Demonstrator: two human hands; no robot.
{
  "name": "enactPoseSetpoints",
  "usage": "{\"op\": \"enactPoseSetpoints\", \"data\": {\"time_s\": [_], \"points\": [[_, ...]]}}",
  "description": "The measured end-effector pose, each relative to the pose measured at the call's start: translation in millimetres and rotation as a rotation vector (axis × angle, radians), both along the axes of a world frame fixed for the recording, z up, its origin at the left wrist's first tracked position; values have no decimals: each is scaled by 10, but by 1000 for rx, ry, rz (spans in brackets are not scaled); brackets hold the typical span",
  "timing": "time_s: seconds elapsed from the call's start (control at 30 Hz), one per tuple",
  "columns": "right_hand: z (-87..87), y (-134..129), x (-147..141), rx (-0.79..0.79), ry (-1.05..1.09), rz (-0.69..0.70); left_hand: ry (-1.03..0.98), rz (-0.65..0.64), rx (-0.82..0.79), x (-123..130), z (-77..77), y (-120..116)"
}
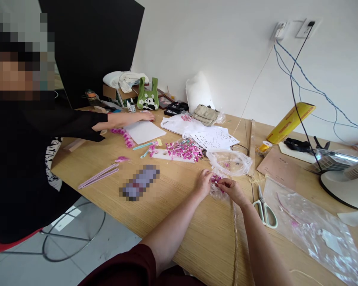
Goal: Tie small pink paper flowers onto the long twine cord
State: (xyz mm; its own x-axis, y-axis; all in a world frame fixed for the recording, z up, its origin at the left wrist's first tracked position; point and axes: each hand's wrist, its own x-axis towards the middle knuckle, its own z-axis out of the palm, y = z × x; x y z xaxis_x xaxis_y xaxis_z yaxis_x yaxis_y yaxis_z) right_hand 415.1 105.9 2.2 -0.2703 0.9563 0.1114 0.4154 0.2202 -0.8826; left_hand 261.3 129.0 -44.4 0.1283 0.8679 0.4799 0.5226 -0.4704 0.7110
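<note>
Both my hands meet over a clear plastic bag holding small magenta flower pieces. My left hand is closed at the bag's left edge, its fingertips against the pieces. From the right, my right hand pinches at the same pieces; what sits between its fingertips is too small to name. Just behind lies another clear bag with a few pink bits in it. A dense bunch of pink flowers rests on a white foam strip to the left.
Scissors and a flat plastic bag lie right of my forearm. A person in black reaches over a white sheet at the left. A white device, cables and a yellow box stand at the right.
</note>
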Motion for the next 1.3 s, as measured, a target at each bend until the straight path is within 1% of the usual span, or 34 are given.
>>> {"op": "enactPoseSetpoints", "data": {"time_s": [0.13,0.23,0.37,0.47,0.53,0.63,0.73,0.83,0.9,0.97,1.07,1.3], "points": [[-41,-5,-22,16,66,-50,42,17,8,1,-26,-5],[-52,-6,-49,37,105,-94,38,36,17,-3,-4,-22],[-47,8,-89,73,120,-139,-1,102,63,-20,100,-71],[-36,21,-122,104,111,-173,-84,132,104,-45,211,-121],[-22,24,-145,128,97,-198,-181,79,89,-58,276,-155],[25,12,-180,159,55,-225,-348,-92,14,-59,329,-196],[97,-20,-218,188,2,-234,-524,-225,-136,-37,328,-214],[168,-55,-257,209,-38,-236,-712,-311,-297,-10,302,-206],[200,-74,-282,220,-52,-242,-791,-357,-339,6,283,-195],[215,-87,-302,230,-55,-255,-829,-387,-341,20,266,-185],[204,-101,-315,237,-43,-270,-850,-378,-373,37,246,-174],[62,-107,-277,203,25,-282,-893,-378,-444,37,263,-170]]}}
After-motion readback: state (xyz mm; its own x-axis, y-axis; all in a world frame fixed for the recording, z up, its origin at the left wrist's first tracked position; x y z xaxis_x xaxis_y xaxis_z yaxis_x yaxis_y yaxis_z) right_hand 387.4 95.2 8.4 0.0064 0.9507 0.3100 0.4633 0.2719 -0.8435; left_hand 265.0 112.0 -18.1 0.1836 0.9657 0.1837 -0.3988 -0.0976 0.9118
